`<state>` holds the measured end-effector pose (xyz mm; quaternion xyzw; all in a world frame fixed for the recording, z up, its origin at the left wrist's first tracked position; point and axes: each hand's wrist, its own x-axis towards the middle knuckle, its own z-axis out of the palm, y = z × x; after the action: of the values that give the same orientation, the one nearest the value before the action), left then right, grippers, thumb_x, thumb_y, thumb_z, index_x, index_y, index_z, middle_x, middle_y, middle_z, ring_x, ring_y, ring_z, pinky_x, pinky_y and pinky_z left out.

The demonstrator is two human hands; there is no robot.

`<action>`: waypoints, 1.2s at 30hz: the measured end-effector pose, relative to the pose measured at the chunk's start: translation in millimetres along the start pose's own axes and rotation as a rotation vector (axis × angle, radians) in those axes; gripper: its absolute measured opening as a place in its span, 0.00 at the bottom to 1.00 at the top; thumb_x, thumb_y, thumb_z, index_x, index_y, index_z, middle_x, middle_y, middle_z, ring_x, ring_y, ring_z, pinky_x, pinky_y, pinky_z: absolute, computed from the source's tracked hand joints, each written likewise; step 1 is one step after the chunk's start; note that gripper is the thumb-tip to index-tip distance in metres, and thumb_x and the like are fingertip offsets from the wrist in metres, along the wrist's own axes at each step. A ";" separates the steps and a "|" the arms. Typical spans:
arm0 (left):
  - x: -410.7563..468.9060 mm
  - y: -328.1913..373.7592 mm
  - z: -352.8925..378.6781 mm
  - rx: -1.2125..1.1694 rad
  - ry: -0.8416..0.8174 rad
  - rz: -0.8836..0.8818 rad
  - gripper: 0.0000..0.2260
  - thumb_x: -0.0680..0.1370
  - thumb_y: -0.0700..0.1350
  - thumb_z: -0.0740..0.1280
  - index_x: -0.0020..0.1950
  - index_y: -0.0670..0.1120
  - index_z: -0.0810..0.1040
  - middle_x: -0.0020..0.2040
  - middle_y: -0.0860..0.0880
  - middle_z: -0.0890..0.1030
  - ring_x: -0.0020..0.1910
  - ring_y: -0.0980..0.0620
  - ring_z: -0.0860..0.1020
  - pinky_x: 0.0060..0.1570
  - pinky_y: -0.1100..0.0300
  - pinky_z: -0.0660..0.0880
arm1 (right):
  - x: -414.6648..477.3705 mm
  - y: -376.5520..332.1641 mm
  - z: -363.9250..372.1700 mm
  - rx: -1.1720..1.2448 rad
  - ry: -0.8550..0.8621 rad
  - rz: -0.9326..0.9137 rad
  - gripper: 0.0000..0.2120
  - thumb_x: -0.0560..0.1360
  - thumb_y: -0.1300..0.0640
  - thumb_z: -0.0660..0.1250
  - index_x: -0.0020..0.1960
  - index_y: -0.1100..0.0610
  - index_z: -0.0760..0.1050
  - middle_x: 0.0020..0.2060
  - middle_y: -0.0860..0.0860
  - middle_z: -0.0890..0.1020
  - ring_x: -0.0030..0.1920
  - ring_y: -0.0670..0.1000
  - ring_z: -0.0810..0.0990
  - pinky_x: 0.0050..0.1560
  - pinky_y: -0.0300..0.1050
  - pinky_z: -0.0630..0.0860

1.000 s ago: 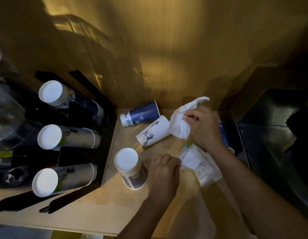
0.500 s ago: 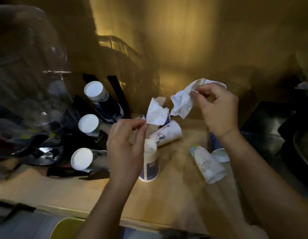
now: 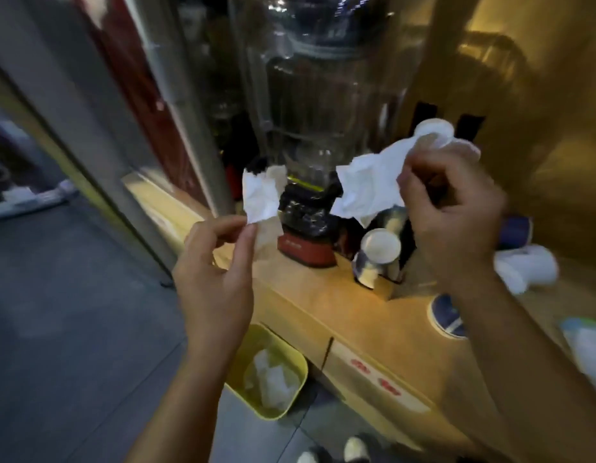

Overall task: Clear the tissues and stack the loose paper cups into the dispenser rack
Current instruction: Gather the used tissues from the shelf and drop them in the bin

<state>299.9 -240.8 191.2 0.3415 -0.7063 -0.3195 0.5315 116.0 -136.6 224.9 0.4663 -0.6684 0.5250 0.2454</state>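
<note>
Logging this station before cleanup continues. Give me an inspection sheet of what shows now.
Surface: wooden counter, partly bare.
Job's things: small tissue pinched in left hand; large tissue in right hand; loose cups lying on the counter; rack with cups.
Clutter: blender.
Grippers: both hands raised, each holding a tissue.
Cables: nothing seen.
Surroundings: yellow bin on the floor below, white tissue inside.

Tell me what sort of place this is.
Probably a drinks corner in a shop or office: a big water bottle on a dispenser stands on a wooden counter strewn with paper cups, and a yellow bin sits below on a tiled floor.
</note>
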 end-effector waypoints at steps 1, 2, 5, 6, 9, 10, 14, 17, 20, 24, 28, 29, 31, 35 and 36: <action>0.6 -10.3 -11.1 0.017 0.020 -0.036 0.03 0.75 0.43 0.67 0.46 0.51 0.76 0.41 0.61 0.76 0.41 0.64 0.75 0.43 0.75 0.70 | -6.5 -6.1 14.5 0.021 -0.024 -0.037 0.05 0.73 0.63 0.66 0.43 0.66 0.78 0.39 0.61 0.81 0.42 0.59 0.79 0.44 0.55 0.76; 0.2 -21.0 -20.8 0.036 0.038 -0.068 0.03 0.75 0.42 0.67 0.46 0.51 0.76 0.40 0.60 0.76 0.40 0.63 0.75 0.42 0.75 0.70 | -13.6 -11.7 28.3 0.048 -0.048 -0.062 0.05 0.73 0.64 0.66 0.43 0.66 0.78 0.38 0.62 0.81 0.42 0.57 0.78 0.43 0.56 0.76; -8.1 -55.2 -42.7 0.082 0.107 -0.170 0.04 0.75 0.40 0.68 0.45 0.49 0.77 0.39 0.59 0.77 0.39 0.63 0.76 0.42 0.76 0.70 | -41.1 -24.7 66.2 0.124 -0.138 -0.111 0.03 0.71 0.66 0.67 0.40 0.66 0.78 0.35 0.61 0.82 0.41 0.53 0.75 0.43 0.53 0.74; -13.1 -67.4 -47.7 0.087 0.129 -0.216 0.04 0.75 0.40 0.68 0.45 0.48 0.77 0.38 0.59 0.77 0.38 0.63 0.76 0.41 0.75 0.70 | -52.8 -26.9 78.3 0.136 -0.177 -0.131 0.03 0.71 0.66 0.67 0.40 0.66 0.78 0.35 0.61 0.82 0.40 0.52 0.74 0.43 0.52 0.73; -34.4 -107.9 -55.9 0.076 0.170 -0.376 0.05 0.75 0.39 0.68 0.43 0.49 0.77 0.37 0.58 0.77 0.35 0.65 0.76 0.37 0.76 0.70 | -90.8 -25.1 112.1 0.123 -0.305 -0.179 0.05 0.72 0.64 0.67 0.40 0.67 0.78 0.35 0.60 0.83 0.41 0.51 0.74 0.43 0.49 0.72; -43.3 -123.1 -56.7 0.068 0.176 -0.430 0.06 0.75 0.39 0.68 0.42 0.50 0.77 0.36 0.57 0.77 0.35 0.65 0.76 0.36 0.76 0.70 | -103.5 -22.5 122.8 0.120 -0.351 -0.182 0.07 0.72 0.64 0.66 0.40 0.67 0.78 0.35 0.60 0.83 0.41 0.51 0.74 0.43 0.48 0.71; -85.2 -195.3 -46.4 0.038 0.205 -0.724 0.10 0.76 0.40 0.67 0.39 0.55 0.77 0.36 0.52 0.78 0.34 0.58 0.75 0.31 0.75 0.71 | -162.0 1.3 163.8 0.125 -0.509 -0.093 0.08 0.72 0.61 0.66 0.39 0.66 0.79 0.33 0.59 0.83 0.39 0.52 0.75 0.40 0.48 0.72; -120.5 -256.0 -25.8 0.069 0.203 -0.903 0.09 0.75 0.38 0.67 0.39 0.51 0.77 0.35 0.50 0.78 0.35 0.51 0.75 0.33 0.69 0.74 | -217.7 29.7 197.8 0.094 -0.668 0.031 0.03 0.68 0.65 0.71 0.37 0.65 0.79 0.32 0.60 0.83 0.33 0.59 0.80 0.34 0.49 0.75; -158.6 -311.3 -1.6 0.113 0.079 -1.053 0.02 0.76 0.39 0.65 0.45 0.42 0.78 0.40 0.42 0.81 0.40 0.43 0.80 0.42 0.50 0.80 | -280.2 62.7 232.6 0.065 -0.815 0.127 0.02 0.67 0.68 0.71 0.36 0.65 0.79 0.31 0.61 0.82 0.31 0.59 0.79 0.32 0.45 0.69; -211.5 -383.4 26.0 0.270 -0.075 -1.103 0.02 0.77 0.40 0.64 0.46 0.43 0.76 0.45 0.42 0.82 0.42 0.47 0.80 0.38 0.57 0.77 | -365.7 109.8 271.9 -0.035 -0.929 0.155 0.04 0.68 0.66 0.70 0.35 0.64 0.78 0.29 0.61 0.81 0.30 0.59 0.78 0.30 0.44 0.70; -262.5 -444.9 46.5 0.472 -0.199 -1.088 0.03 0.78 0.42 0.62 0.45 0.46 0.75 0.43 0.45 0.81 0.38 0.52 0.75 0.32 0.64 0.70 | -443.6 150.8 296.6 -0.119 -1.021 0.142 0.03 0.66 0.67 0.72 0.37 0.63 0.79 0.31 0.61 0.82 0.30 0.60 0.79 0.32 0.47 0.74; -274.5 -457.4 51.7 0.530 -0.249 -1.058 0.04 0.78 0.42 0.62 0.45 0.46 0.75 0.43 0.45 0.81 0.39 0.51 0.76 0.37 0.61 0.72 | -461.0 160.7 300.6 -0.145 -1.061 0.137 0.03 0.67 0.67 0.72 0.37 0.63 0.78 0.30 0.61 0.82 0.30 0.59 0.78 0.32 0.46 0.74; -295.8 -479.0 60.5 0.655 -0.355 -0.957 0.06 0.78 0.44 0.61 0.47 0.45 0.76 0.46 0.45 0.82 0.44 0.48 0.77 0.51 0.56 0.71 | -492.1 180.2 306.7 -0.205 -1.139 0.106 0.02 0.68 0.66 0.70 0.38 0.62 0.77 0.31 0.60 0.82 0.31 0.59 0.78 0.33 0.47 0.73; -314.9 -506.6 72.6 0.805 -0.894 -0.885 0.13 0.79 0.46 0.57 0.61 0.45 0.73 0.61 0.44 0.77 0.62 0.44 0.71 0.66 0.49 0.61 | -536.0 211.8 313.6 -0.432 -1.496 0.046 0.09 0.74 0.58 0.63 0.54 0.56 0.74 0.48 0.55 0.82 0.50 0.58 0.79 0.49 0.51 0.71; -315.2 -507.9 74.1 0.806 -1.041 -0.879 0.14 0.80 0.46 0.56 0.63 0.45 0.72 0.63 0.43 0.75 0.64 0.43 0.69 0.68 0.47 0.59 | -540.3 216.4 313.3 -0.456 -1.618 0.059 0.11 0.75 0.57 0.62 0.57 0.54 0.72 0.51 0.54 0.80 0.53 0.57 0.77 0.52 0.51 0.70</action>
<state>364.2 -261.0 -407.3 0.5620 -0.7258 -0.3386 -0.2069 216.3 -227.7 -422.1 0.6201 -0.7399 -0.1131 -0.2352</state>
